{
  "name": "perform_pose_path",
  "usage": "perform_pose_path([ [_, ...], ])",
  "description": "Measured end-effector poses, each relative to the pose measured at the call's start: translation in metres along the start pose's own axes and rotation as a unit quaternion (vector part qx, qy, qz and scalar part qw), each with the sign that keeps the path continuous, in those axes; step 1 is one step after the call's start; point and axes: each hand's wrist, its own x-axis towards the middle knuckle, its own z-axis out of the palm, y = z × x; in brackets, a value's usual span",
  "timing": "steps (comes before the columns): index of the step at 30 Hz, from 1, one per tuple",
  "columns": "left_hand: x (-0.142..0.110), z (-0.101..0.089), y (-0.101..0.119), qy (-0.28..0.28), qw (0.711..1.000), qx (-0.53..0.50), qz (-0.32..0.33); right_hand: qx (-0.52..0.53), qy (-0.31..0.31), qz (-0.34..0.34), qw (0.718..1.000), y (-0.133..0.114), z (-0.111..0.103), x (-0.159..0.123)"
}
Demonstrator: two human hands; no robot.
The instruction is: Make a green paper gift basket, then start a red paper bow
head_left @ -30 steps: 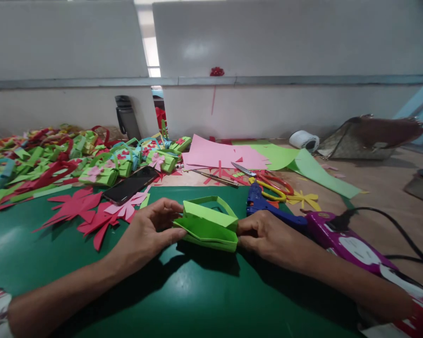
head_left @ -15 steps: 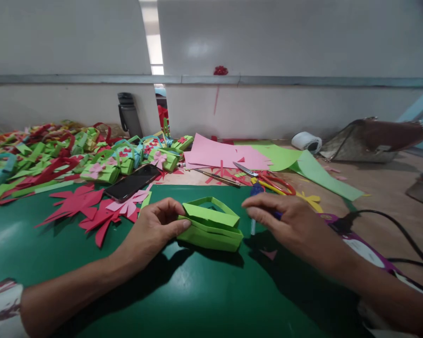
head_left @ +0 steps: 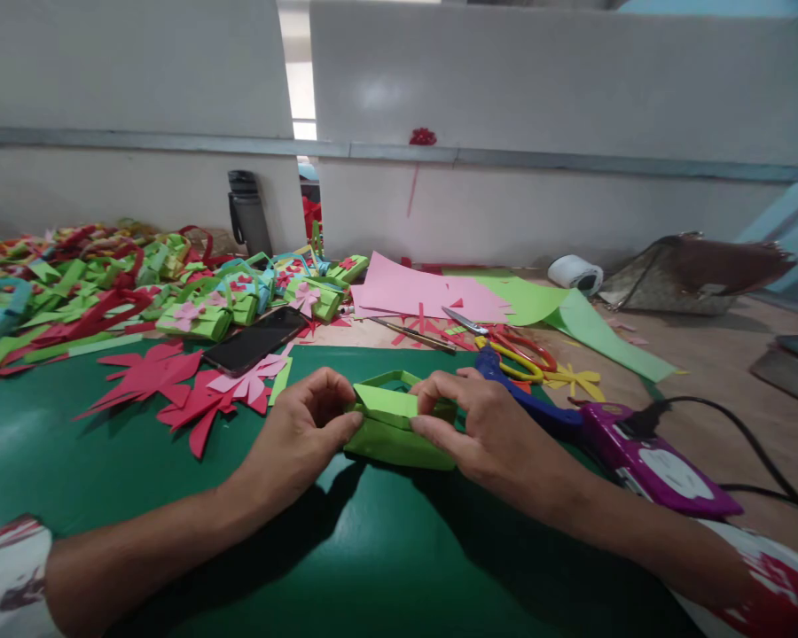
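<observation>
A small bright green paper bag [head_left: 399,443] with a thin loop handle sits on the green mat in front of me. My left hand [head_left: 306,421] pinches its left end between thumb and fingers. At the right side, my right hand [head_left: 469,416] has its thumb and fingertips closed on the front edge of the flap. The bag's right end is partly hidden behind those fingers. Just beyond my right hand lies a blue glue gun [head_left: 528,403], partly covered by it.
Red paper flowers [head_left: 152,381] and a black phone [head_left: 256,341] lie left. Many finished paper bags [head_left: 199,315] are heaped behind. Pink sheets [head_left: 405,288], scissors [head_left: 532,346], a purple box with cables [head_left: 658,461] and a handbag [head_left: 701,275] are farther back or right.
My right hand has moved left from beside the glue gun onto the bag's flap. The flap now lies lower against the bag's front. My left hand keeps its pinch.
</observation>
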Motion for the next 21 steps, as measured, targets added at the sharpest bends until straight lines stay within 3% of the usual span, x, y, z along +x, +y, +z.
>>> perform_pose_path([
  [5,-0.005,-0.005,-0.004,0.018,0.985,0.148,0.088,-0.013,0.025,-0.008,1.0,0.002,0.001,-0.002],
  [9,-0.005,-0.01,-0.006,0.013,0.977,0.176,0.119,-0.015,0.033,0.005,0.999,0.005,0.002,-0.001],
  [18,0.0,-0.009,-0.002,-0.007,0.991,0.121,0.057,0.004,0.029,0.01,1.0,0.01,0.006,0.003],
  [21,0.0,-0.008,0.001,0.008,0.996,0.085,0.025,0.025,0.073,-0.01,0.997,0.011,0.001,-0.002],
])
